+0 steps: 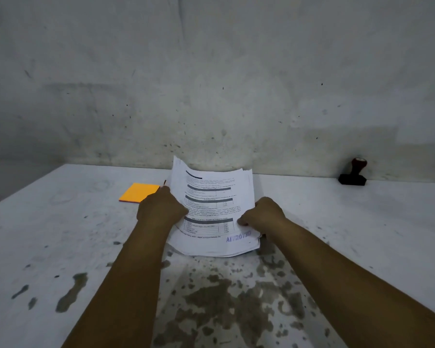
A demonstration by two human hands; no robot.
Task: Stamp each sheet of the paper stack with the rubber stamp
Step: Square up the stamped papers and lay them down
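Both hands grip the paper stack (pixel 212 209) mid-table, left hand (pixel 161 209) curled on its left edge, right hand (pixel 263 213) on its right edge, fingertips hidden beneath. Top sheet's blue stamp mark reads blurred. Rubber stamp (pixel 353 175) stands at the table's (pixel 60 234) far right edge; orange pad (pixel 139 192) lies far left, partly hidden.

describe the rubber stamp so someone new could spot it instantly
Follow the table to its far right edge, where it meets the wall. The rubber stamp stands upright there, alone: black base, dark red handle, unlike the flat orange pad on the left.
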